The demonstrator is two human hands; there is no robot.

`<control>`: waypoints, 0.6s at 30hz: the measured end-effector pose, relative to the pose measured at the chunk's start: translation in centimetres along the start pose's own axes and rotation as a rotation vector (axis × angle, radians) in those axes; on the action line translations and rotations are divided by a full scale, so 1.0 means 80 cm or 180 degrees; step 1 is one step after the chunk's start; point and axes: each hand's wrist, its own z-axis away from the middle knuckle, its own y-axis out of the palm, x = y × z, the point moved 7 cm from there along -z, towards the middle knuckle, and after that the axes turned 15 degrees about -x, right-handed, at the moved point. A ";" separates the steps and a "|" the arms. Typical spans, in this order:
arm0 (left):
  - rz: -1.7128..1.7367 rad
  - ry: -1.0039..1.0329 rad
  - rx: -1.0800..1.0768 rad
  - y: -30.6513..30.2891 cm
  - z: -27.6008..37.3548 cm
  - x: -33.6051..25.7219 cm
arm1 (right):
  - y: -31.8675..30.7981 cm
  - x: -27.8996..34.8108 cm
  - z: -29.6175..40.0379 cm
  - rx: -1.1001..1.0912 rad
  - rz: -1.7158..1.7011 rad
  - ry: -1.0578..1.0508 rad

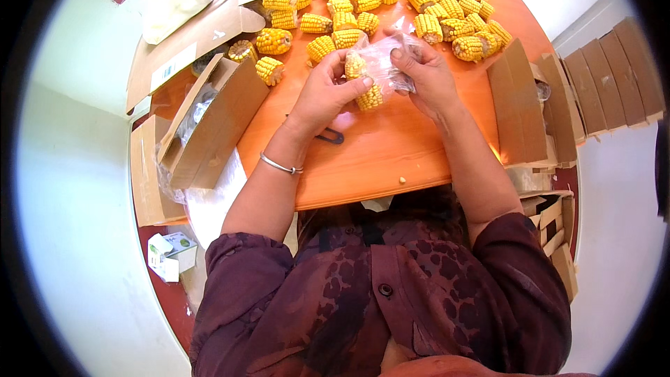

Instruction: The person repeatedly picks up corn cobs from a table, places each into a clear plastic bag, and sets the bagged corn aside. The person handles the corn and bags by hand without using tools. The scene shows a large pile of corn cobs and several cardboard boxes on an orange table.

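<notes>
My left hand (327, 89) grips yellow corn cob pieces (370, 98) above the orange table (387, 157), its thumb pressed on the kernels. Thin clear plastic (386, 68), either a bag or film, stretches from the corn to my right hand (432, 81). The right thumb and fingers pinch the crumpled end of this plastic. Part of the corn lies behind or under it. Beneath my left wrist lies a dark tool with a looped end (331, 137), partly hidden by the forearm. Many cut corn cob pieces (344, 21) are spread just beyond both hands.
On the left stands an open cardboard box (222, 123) holding clear plastic, near a flat carton (183, 60) and a cloth bag (172, 15). Cardboard boxes (518, 107) line the right edge, beside a row of cartons (612, 78). A loose kernel (402, 180) lies near the front edge.
</notes>
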 end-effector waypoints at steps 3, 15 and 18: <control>0.0122 -0.0220 -0.0104 -0.005 0.001 0.006 | -0.005 -0.005 -0.002 0.0027 -0.0192 0.0084; 0.0836 -0.0729 -0.0045 -0.017 -0.006 0.013 | 0.008 0.008 0.005 0.0857 -0.0350 -0.0244; 0.0879 -0.0632 -0.0156 -0.019 -0.007 0.009 | 0.010 0.013 0.008 0.0769 0.0295 -0.0535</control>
